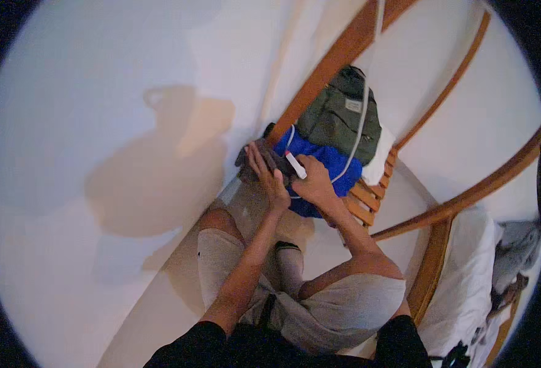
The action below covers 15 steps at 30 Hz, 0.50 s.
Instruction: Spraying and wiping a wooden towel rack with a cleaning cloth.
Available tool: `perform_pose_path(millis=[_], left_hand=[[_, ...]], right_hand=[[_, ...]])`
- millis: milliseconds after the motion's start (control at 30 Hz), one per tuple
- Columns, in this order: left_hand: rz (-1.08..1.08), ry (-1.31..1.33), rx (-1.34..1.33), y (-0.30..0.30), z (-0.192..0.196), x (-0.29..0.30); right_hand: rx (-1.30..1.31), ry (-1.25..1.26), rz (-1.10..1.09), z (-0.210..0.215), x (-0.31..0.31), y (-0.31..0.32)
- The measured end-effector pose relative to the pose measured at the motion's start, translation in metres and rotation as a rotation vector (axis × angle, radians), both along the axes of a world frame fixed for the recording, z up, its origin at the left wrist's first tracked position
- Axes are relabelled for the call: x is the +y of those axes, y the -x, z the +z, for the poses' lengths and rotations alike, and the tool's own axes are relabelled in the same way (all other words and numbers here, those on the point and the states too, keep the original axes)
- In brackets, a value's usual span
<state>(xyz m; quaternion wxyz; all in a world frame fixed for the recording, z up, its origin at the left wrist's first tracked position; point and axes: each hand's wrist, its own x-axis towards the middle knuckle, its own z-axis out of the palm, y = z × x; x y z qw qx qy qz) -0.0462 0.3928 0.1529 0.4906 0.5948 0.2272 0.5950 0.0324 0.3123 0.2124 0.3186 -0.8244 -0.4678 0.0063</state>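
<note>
My left hand lies against a bunched dark grey cloth, fingers stretched out together and thumb raised. Just right of it, my right hand is closed round a slim white stick-shaped thing with a red tip. Its exact kind does not show. The tip points up and left, close to the grey cloth and apart from my left fingers. Behind both hands bright blue fabric is heaped, with a thin white cord running across it. Part of the grey cloth is hidden by my left hand.
A dark green backpack leans above the blue fabric, beside a white cloth. They rest on a wooden slatted seat with curved wooden posts. A white wall stands at left; a bed with white bedding is at right.
</note>
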Motion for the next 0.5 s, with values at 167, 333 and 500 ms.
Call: perform_pose_path(millis=[167, 333, 500], left_hand=[[-0.066, 0.069, 0.062, 0.001, -0.055, 0.007], [-0.035, 0.2, 0.101, 0.002, -0.103, 0.046], [-0.169, 0.193, 0.142, -0.012, -0.066, 0.02]], right_hand=[[0.099, 0.029, -0.019, 0.007, -0.023, -0.002], [0.132, 0.093, -0.019, 0.022, -0.024, 0.019], [0.094, 0.154, -0.113, 0.023, -0.041, 0.015]])
